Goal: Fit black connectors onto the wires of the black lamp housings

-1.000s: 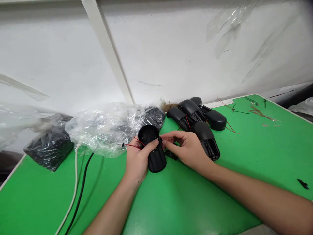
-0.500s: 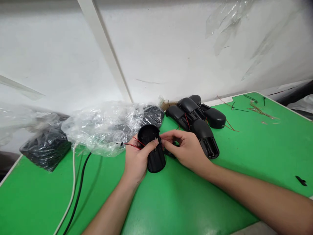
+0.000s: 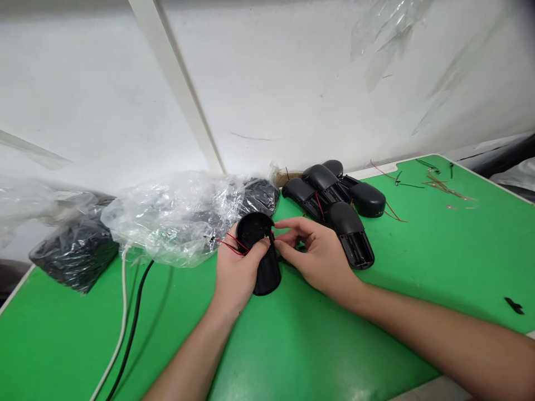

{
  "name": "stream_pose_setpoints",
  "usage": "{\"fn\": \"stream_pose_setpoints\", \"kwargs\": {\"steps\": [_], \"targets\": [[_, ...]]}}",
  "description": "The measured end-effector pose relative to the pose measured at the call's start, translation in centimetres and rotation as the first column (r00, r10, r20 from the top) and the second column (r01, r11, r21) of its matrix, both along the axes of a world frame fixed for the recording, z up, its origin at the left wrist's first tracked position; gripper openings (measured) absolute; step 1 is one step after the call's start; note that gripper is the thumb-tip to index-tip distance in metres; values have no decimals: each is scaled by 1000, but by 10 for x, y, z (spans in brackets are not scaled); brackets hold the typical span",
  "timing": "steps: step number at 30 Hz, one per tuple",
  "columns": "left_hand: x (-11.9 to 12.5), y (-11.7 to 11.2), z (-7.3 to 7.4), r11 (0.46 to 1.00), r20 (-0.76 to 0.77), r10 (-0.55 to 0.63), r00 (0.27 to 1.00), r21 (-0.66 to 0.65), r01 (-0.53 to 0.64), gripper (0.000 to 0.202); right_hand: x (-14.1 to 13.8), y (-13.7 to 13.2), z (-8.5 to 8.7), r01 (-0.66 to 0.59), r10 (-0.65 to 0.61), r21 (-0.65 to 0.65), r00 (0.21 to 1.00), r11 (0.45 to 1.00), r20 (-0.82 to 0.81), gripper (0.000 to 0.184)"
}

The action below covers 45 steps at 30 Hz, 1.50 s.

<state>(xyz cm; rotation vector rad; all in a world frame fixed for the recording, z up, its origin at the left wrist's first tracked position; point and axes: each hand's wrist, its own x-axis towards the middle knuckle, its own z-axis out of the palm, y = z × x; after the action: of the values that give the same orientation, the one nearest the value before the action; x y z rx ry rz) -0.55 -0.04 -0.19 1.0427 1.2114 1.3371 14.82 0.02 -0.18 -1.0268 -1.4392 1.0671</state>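
My left hand (image 3: 238,270) is closed around a black plastic battery housing (image 3: 267,275), its rounded hollow end pointing away from me. The left thumb presses on a small pale part inside it. Thin red wires (image 3: 231,244) come out on the left over my fingers, ending in a small connector. My right hand (image 3: 313,250) is at the housing's right edge, thumb and index fingertip close together against it; whatever they pinch is too small to make out. Behind that hand, part of a dark object on the table is mostly hidden.
Several similar black housings (image 3: 351,223), some with red wires, are piled right of centre. Clear plastic bags (image 3: 167,217) with black parts lie at left, near a white cable and a black cable (image 3: 134,323). Loose wires (image 3: 445,186) and a small black piece (image 3: 514,306) lie at right.
The right fingertips have spread slightly along the housing's edge. The housing has tilted a little in my left hand, and the red wires have shifted slightly.
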Motion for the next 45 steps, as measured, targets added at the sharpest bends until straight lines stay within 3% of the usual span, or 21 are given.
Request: {"fn": "stream_pose_setpoints", "kwargs": {"steps": [6,14,17,21,28,33,41,45], "targets": [[2,-2,2,999,56,-53,997,14,52,32,-1,-1,1,14,-13,7,1000,1000,-12,28],[3,-5,8,999,161,-9,987,-31,14,18,-3,-4,3,-5,4,-21,999,1000,-51,23],[4,-5,9,998,224,-14,975,-54,27,18,-3,-5,8,-15,16,-17,997,1000,77,13],[6,-5,11,997,243,-28,970,-65,45,18,-3,-7,11,-90,71,44,944,995,322,17],[7,-8,10,995,208,-76,975,-52,88,19,2,-7,7,-86,-15,217,905,972,426,34],[7,-9,5,995,137,-95,986,-26,100,20,3,-4,3,-93,-79,328,876,940,476,31],[12,-16,15,990,322,-72,944,-88,106,32,1,-5,3,-55,-113,333,879,941,464,32],[12,-19,17,987,426,-60,903,-109,117,62,1,-6,4,-43,-105,307,887,951,450,33]]}}
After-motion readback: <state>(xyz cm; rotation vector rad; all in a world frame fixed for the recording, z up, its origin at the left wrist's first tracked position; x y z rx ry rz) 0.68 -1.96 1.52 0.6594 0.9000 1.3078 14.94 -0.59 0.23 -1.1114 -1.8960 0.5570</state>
